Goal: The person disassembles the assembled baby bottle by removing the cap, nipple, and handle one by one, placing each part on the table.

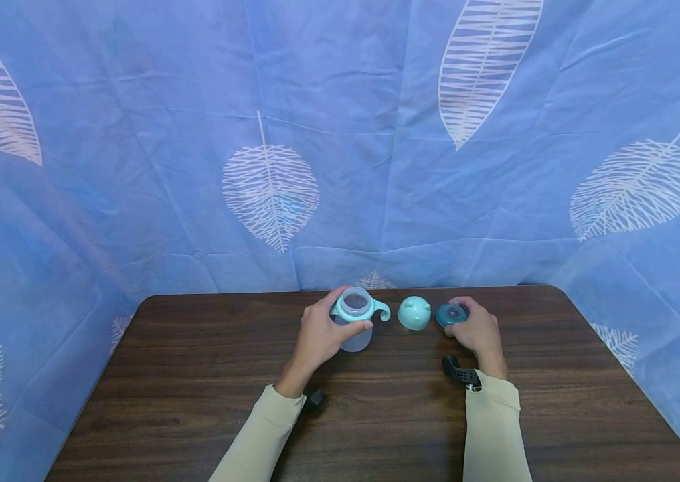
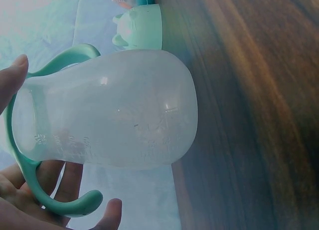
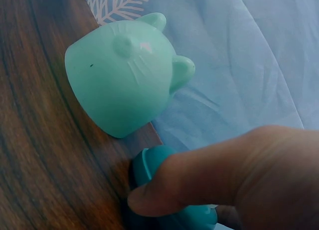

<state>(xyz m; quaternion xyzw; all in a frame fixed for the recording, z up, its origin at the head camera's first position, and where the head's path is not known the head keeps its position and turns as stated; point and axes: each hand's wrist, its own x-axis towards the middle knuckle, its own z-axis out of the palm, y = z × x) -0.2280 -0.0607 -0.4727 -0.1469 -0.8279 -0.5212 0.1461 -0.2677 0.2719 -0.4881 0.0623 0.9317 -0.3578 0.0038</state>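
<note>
A translucent baby bottle (image 2: 114, 110) with a mint two-handled ring (image 2: 30, 165) round its neck stands upright, its mouth uncovered. My left hand (image 1: 320, 331) grips it near the top, thumb on one side and fingers on the other. Whether its base touches the table, I cannot tell. To its right sits a mint cap (image 3: 122, 73) with small animal ears, dome upward. Further right, my right hand (image 1: 480, 331) pinches a round teal lid (image 1: 450, 313) between thumb and fingers, low at the tabletop. The hand hides part of that lid in the right wrist view.
Everything is near the back edge of a dark wooden table (image 1: 376, 415). A blue cloth (image 1: 352, 187) with white leaf prints hangs behind it. A black wrist strap (image 1: 463, 375) is on the right wrist.
</note>
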